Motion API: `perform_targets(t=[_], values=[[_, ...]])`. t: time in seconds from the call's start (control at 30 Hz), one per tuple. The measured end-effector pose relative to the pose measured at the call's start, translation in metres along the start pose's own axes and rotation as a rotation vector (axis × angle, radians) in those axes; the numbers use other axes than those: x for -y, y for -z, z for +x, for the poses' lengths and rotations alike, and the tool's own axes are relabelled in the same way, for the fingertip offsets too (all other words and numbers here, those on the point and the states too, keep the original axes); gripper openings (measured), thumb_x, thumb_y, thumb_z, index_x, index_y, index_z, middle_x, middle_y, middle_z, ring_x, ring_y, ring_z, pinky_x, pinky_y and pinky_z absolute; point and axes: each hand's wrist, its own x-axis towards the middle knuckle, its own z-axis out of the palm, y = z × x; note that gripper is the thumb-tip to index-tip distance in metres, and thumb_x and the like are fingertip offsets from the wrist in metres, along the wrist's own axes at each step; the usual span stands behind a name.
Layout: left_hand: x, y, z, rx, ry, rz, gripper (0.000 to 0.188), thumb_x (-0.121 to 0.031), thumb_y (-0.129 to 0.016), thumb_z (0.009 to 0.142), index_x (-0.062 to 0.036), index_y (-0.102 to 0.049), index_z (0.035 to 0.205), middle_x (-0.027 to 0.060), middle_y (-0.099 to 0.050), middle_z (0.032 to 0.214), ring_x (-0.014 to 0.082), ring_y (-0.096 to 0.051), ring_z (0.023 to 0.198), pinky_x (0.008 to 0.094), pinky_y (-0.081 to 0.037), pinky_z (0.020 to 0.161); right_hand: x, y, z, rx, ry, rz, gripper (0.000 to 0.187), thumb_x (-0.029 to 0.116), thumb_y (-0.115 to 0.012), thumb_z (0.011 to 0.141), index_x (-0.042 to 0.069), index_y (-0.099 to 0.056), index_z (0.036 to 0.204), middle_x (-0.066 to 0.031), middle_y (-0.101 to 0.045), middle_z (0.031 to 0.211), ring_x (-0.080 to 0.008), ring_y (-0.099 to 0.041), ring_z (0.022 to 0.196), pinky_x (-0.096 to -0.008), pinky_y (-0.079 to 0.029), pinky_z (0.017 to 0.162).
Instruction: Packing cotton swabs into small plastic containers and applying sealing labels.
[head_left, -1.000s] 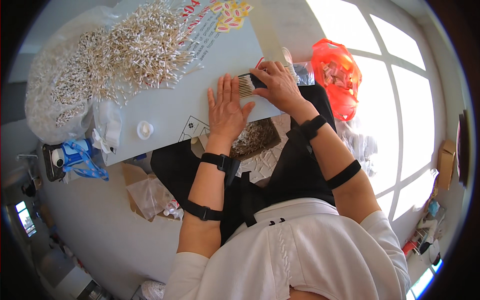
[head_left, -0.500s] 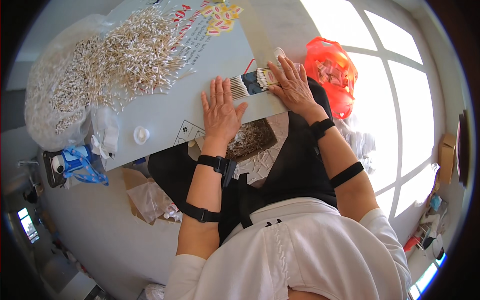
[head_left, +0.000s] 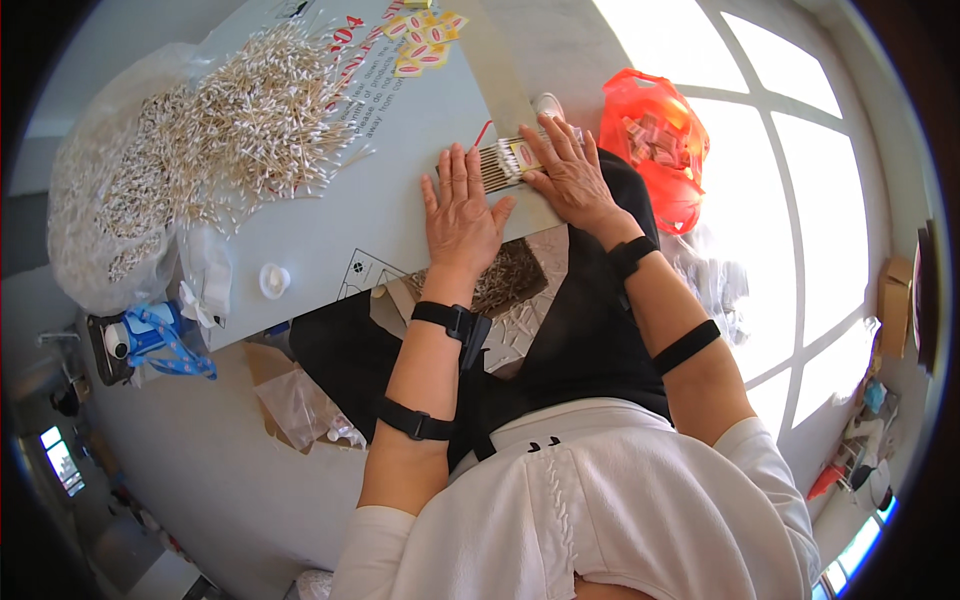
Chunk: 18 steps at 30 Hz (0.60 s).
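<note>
My left hand [head_left: 464, 222] lies flat near the table's front edge, fingers stretched out, its thumb side against a row of cotton swabs [head_left: 492, 168]. My right hand [head_left: 578, 182] is also spread flat, fingers over the right end of the swabs and beside a small yellow card [head_left: 525, 152]. White tips of a tighter swab bundle [head_left: 506, 158] show just left of that card. What lies under my right palm is hidden. A large heap of loose swabs [head_left: 275, 110] covers the table's far left.
A clear plastic bag of swabs [head_left: 85, 190] slumps at the left edge, near a small white round container [head_left: 275, 280]. Yellow cards [head_left: 425, 40] lie at the back. A red bag [head_left: 655, 150] stands right of the table [head_left: 385, 210]. Below its front edge sits a box of swabs [head_left: 515, 280].
My left hand has slid right, toward my right hand, and the swab row moved with it. The dark gap between the row and the bundle has closed. My right hand stays almost in place.
</note>
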Motion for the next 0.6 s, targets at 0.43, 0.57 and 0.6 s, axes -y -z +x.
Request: perform_targets(t=[0.43, 0.57, 0.6], values=[[-0.025, -0.012, 0.012, -0.054, 0.026, -0.057, 0.077, -0.046, -0.053, 0.096, -0.0004, -0.026, 0.152, 0.0195, -0.023, 0.160, 0.0327, -0.018, 0.150, 0.0523, -0.012, 0.120, -0.005, 0.000, -0.001, -0.017, 0.025, 0.050, 0.059, 0.046, -0.045, 0.100, 0.023, -0.032, 0.153, -0.0086, -0.026, 0.160, -0.0270, -0.018, 0.150, -0.0540, -0.007, 0.119], [-0.012, -0.011, 0.011, -0.348, 0.044, -0.674, 0.069, -0.036, -0.050, 0.100, 0.0008, -0.024, 0.152, 0.0236, -0.024, 0.158, 0.0371, -0.021, 0.148, 0.0469, -0.017, 0.120, -0.014, -0.005, -0.001, -0.327, -0.159, 0.403, 0.054, 0.040, -0.049, 0.102, 0.017, -0.040, 0.150, -0.0134, -0.034, 0.156, -0.0282, -0.027, 0.147, -0.0457, -0.017, 0.119], [-0.009, -0.010, 0.012, -0.394, 0.058, -0.764, 0.063, -0.031, -0.046, 0.103, 0.0013, -0.023, 0.152, 0.0245, -0.023, 0.158, 0.0376, -0.022, 0.148, 0.0424, -0.019, 0.120, -0.017, -0.005, 0.000, -0.327, -0.162, 0.401, 0.054, 0.040, -0.049, 0.102, 0.017, -0.040, 0.150, -0.0134, -0.034, 0.156, -0.0282, -0.027, 0.147, -0.0457, -0.017, 0.119]])
